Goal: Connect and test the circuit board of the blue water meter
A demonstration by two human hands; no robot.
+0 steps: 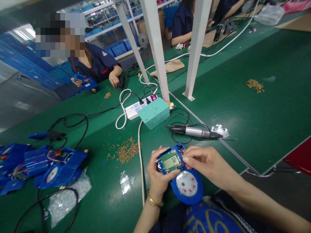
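Close to my body I hold a blue water meter (198,181) with a round dial and red pointers. Its upper housing is uncovered and shows a green circuit board with a small LCD display (170,161). My left hand (157,174) is wrapped around the housing's left side, thumb along the board's lower edge. The fingers of my right hand (201,158) are pinched at the housing's right edge, by some thin wires; what lies between the fingertips is hidden. Beyond the meter lies an electric screwdriver (194,131) with a silver body.
Brass screws (127,150) lie in a loose pile left of a white cable. More blue meters (55,165) stand at left beside a plastic bag (70,197). A teal box (155,113), a power strip (133,110) and white posts (155,48) occupy the middle. Co-workers (94,61) sit opposite.
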